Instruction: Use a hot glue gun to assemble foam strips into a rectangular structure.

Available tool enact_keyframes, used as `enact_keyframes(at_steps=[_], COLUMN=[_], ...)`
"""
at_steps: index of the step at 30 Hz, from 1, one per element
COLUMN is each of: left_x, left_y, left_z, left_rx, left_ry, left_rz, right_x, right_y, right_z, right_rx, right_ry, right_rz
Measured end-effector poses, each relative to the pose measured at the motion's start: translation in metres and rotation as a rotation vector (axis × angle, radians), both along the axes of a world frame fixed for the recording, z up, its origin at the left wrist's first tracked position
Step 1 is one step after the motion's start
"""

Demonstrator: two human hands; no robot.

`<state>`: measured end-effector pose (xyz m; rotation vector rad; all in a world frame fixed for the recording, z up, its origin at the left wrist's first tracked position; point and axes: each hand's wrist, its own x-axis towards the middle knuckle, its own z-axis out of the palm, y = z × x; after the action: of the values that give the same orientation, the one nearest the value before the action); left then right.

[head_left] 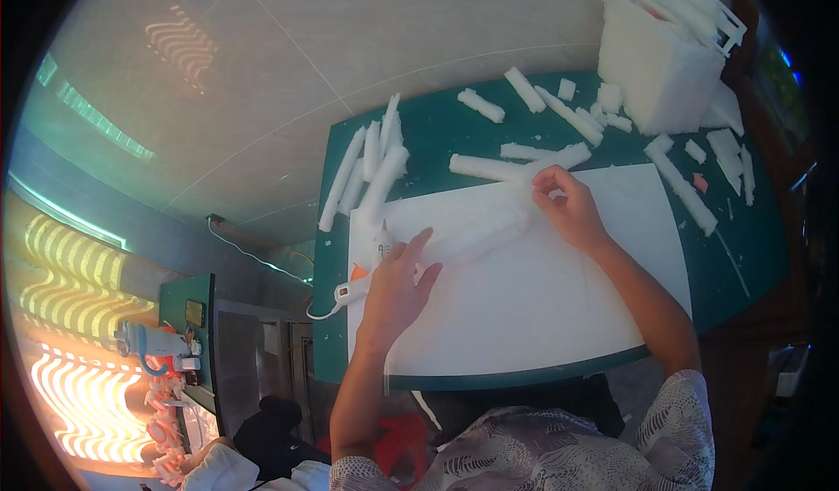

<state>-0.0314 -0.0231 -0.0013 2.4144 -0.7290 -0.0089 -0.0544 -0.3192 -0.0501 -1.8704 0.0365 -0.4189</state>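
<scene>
A large white sheet (542, 316) covers the near part of the green table. On it, between my hands, lies a pale white foam piece (489, 236) that barely stands out. My left hand (400, 288) is over the sheet's left side, index finger and thumb spread apart. Just beyond it a white glue gun (383, 241) shows its nozzle; the hand hides part of it. My right hand (568, 207) is at the sheet's far edge, thumb and fingertips pinched together beside a white foam stick (489, 168). Whatever may be in the pinch is too small to make out.
Several foam sticks (343, 179) lean together at the far left. A big white foam box (651, 67) stands at the far right among loose scraps. A white switch (351, 293) with a cord lies at the left edge. Another table (199, 342) holds a blue-handled cup.
</scene>
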Motion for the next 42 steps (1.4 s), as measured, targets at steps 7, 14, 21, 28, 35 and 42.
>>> enact_keyframes(at_steps=[7, 14, 21, 28, 35, 42], left_x=[-0.009, 0.005, 0.003, 0.005, 0.008, 0.007], left_y=[0.011, 0.061, 0.112, 0.097, 0.101, 0.1], left_z=[0.008, 0.006, -0.009, -0.015, -0.023, -0.005], left_rx=[0.018, -0.022, 0.141, 0.265, 0.246, -0.03], left_ry=[0.009, -0.04, -0.019, -0.08, -0.11, 0.018], left_rz=[0.058, 0.099, 0.038, 0.087, 0.061, 0.07], right_x=[-0.003, -0.006, -0.007, -0.008, -0.008, -0.008], right_y=[0.002, -0.004, -0.001, -0.001, 0.002, -0.001], right_z=[0.001, 0.007, 0.012, 0.009, 0.009, 0.007], right_rx=[-0.046, -0.002, -0.1, -0.154, -0.18, -0.147], right_ry=[0.027, 0.057, 0.095, 0.099, 0.085, 0.081], right_rz=[0.066, 0.183, 0.348, 0.333, 0.334, 0.334])
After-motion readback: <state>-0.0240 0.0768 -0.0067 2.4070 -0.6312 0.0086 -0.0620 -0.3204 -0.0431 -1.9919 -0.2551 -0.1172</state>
